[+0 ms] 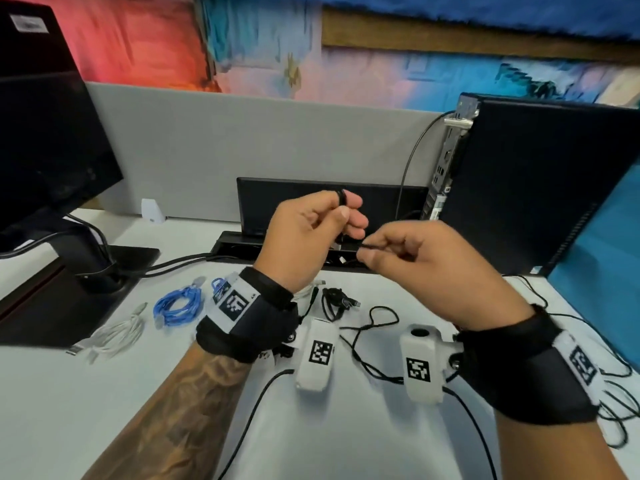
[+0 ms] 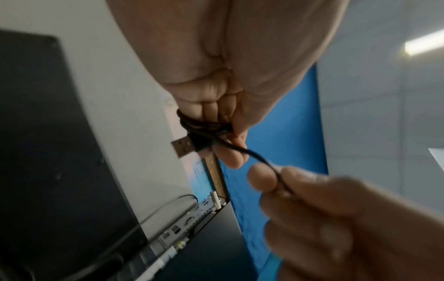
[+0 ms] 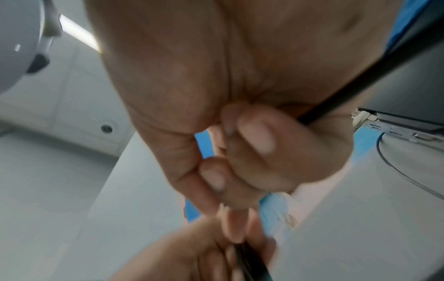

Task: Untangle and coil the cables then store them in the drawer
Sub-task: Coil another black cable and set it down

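1. The left hand point(image 1: 304, 233) is raised above the surface point(image 1: 346, 445), fingers curled round a small coil of the black cable point(image 2: 204, 125) — its USB plug point(image 2: 185, 147) sticks out to the left of the fingers in the left wrist view.
2. The right hand point(image 1: 412, 258) is just to the right of the left one, thumb and forefinger pinching the same cable's free run where it leaves the coil.
3. The rest of that cable trails down in loose loops on the surface below and to the right of the wrists.
4. On the left part of the surface lie a coiled blue cable point(image 1: 180, 306) and, nearer, a coiled white cable point(image 1: 114, 336) — well apart from the hands.
5. A small black cable bundle point(image 1: 336, 301) lies on the surface between the wrists, farther back.
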### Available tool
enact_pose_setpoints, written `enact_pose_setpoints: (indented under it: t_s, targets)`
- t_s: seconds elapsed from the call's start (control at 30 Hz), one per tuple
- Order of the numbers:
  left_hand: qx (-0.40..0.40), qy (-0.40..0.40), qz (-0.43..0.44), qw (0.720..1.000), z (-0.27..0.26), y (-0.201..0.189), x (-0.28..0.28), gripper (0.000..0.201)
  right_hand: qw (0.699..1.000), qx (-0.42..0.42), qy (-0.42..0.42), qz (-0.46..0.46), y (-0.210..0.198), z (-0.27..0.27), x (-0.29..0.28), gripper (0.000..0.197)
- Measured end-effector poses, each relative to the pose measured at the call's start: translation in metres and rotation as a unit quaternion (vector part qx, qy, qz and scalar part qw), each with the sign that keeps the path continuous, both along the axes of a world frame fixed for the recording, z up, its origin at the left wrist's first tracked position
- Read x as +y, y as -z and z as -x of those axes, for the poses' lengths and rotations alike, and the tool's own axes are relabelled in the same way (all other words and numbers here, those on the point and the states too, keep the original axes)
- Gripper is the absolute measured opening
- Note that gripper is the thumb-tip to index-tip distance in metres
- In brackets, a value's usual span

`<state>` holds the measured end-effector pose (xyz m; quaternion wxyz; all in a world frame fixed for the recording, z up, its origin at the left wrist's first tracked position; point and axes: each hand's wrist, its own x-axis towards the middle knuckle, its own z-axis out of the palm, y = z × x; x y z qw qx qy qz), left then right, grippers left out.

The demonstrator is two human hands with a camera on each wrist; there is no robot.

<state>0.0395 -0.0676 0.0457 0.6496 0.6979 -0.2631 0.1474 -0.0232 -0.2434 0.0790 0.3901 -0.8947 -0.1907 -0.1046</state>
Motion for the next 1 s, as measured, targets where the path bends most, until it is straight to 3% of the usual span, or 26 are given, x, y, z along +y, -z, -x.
enact_pose_setpoints:
  t_s: [0.13, 0.23, 0.33, 0.43, 0.57, 0.6, 0.7, 0.87, 0.93, 1.0]
  targets:
    - [0.041, 0.062, -0.122, 0.990, 0.010, 0.004, -0.005, 0.025, 0.989, -0.031, -0.009, -0.145, -0.009, 0.003, -0.016, 0.022]
    - [0.132, 0.179, -0.106, 0.969, 0.018, 0.003, -0.006, 0.039, 0.982, -0.092, 0.031, -0.163, -0.007, -0.005, -0.027, 0.018]
    - [0.221, 0.292, -0.007, 0.931, 0.023, -0.009, -0.003, 0.030, 0.979, -0.117, 0.067, -0.156, 0.002, -0.012, -0.025, 0.011]
    - [0.269, 0.366, 0.154, 0.878, 0.022, -0.018, 0.005, 0.023, 0.986, -0.078, 0.056, -0.133, 0.008, -0.014, -0.016, 0.013]
    - [0.294, 0.361, 0.347, 0.814, 0.020, -0.025, 0.004, 0.025, 0.997, -0.033, 0.003, -0.077, 0.012, -0.009, 0.003, 0.028]
    - [0.288, 0.335, 0.376, 0.814, 0.021, -0.026, 0.002, 0.025, 0.998, -0.025, -0.006, -0.053, 0.012, -0.008, 0.008, 0.033]
    - [0.256, 0.243, 0.394, 0.849, 0.022, -0.027, -0.004, 0.025, 1.000, 0.004, -0.017, -0.021, 0.012, -0.004, 0.013, 0.035]
    - [0.184, 0.174, 0.417, 0.873, 0.019, -0.030, -0.005, 0.023, 0.988, 0.105, -0.081, -0.077, 0.007, 0.003, 0.010, 0.015]
    - [0.117, 0.119, 0.373, 0.913, 0.016, -0.029, -0.002, 0.021, 0.981, 0.140, -0.101, -0.088, 0.005, 0.006, 0.011, 0.014]
    - [0.016, 0.032, 0.264, 0.964, 0.013, -0.022, 0.003, 0.019, 0.980, 0.157, -0.102, -0.062, 0.002, 0.011, 0.011, 0.017]
